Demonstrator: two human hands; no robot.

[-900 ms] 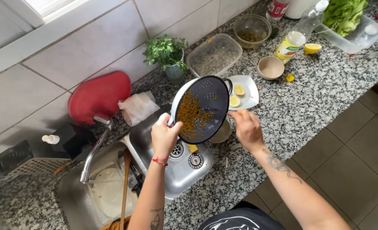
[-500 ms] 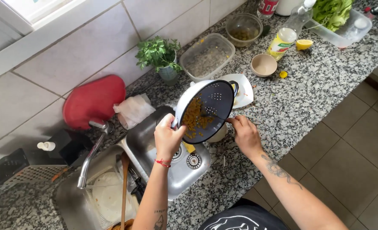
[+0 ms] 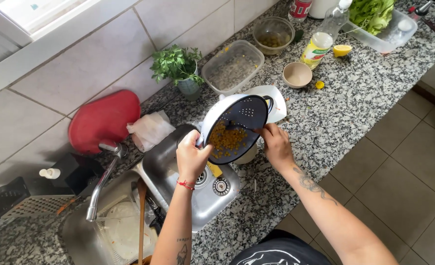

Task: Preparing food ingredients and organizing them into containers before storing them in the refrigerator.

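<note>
A dark blue colander point(image 3: 237, 122) with a white rim is tilted steeply toward me over a small stainless cooktop point(image 3: 198, 181). Yellow kernels point(image 3: 226, 141) lie heaped in its lower part. My left hand point(image 3: 192, 156) grips the colander's lower left rim. My right hand point(image 3: 275, 142) holds its right edge, fingers reaching into the bowl. A pale bowl sits just beneath the colander, mostly hidden by it.
A white plate point(image 3: 276, 100) lies behind the colander. Further back stand a clear plastic tub point(image 3: 233, 66), a potted herb point(image 3: 178, 68), a glass bowl point(image 3: 273, 33), a small beige bowl point(image 3: 297, 74), an oil bottle point(image 3: 323, 41) and a lemon half point(image 3: 341, 50). The sink point(image 3: 114, 225) with its tap is at left.
The colander has tipped further up and shifted slightly; the kernels have slid down into its lower part. My right hand now reaches over the rim into it.
</note>
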